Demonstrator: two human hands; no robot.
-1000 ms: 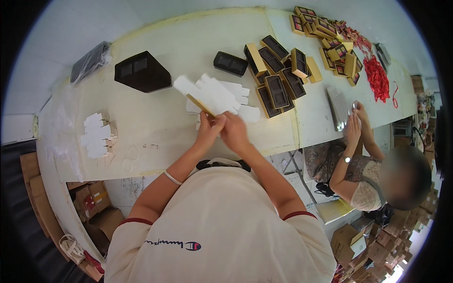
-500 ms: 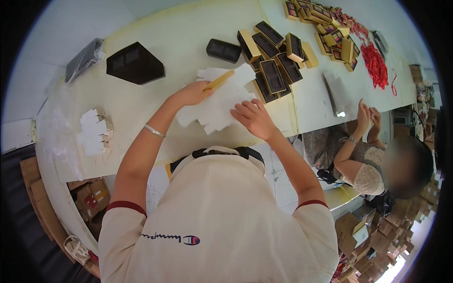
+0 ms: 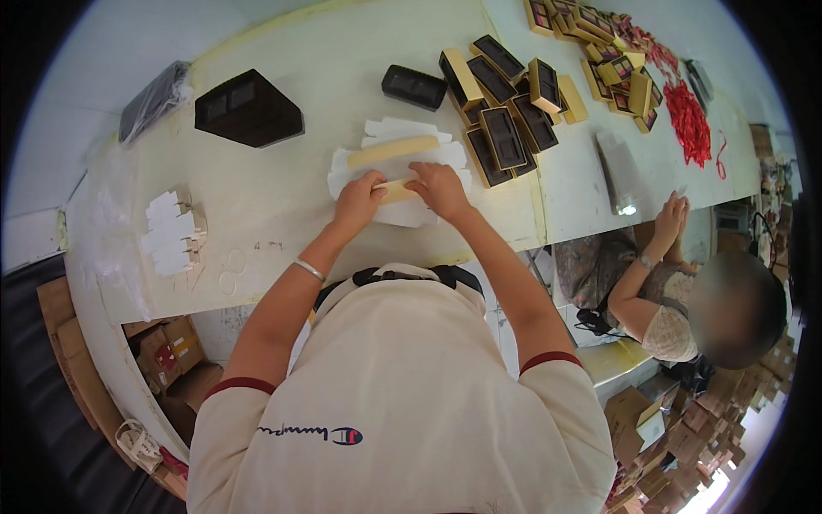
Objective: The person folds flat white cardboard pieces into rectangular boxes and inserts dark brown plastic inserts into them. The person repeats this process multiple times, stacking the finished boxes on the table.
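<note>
A flat, die-cut card box blank [image 3: 445,155], white with a gold folded-up panel [image 3: 392,151] along its far side, lies in front of me on the table. My left hand [image 3: 358,199] is closed on the left end of its near gold panel [image 3: 396,192], thumb and fingers pinching the edge. My right hand [image 3: 438,188] is closed at the right end of the same panel, its fingers bent over the card. More white card shows under and around the blank; whether it is several sheets I cannot tell.
Gold boxes with black inserts [image 3: 502,137] are heaped to the right of the blank. A black tray insert [image 3: 414,86] and a black stack [image 3: 248,109] lie beyond. White card blanks [image 3: 171,233] sit left. Red ribbons [image 3: 685,124] lie far right, near a seated co-worker's hands [image 3: 673,218].
My left hand has moved toward me and my right hand inward, so both now meet at the near gold panel. The blank has turned roughly level, its far gold panel standing folded.
</note>
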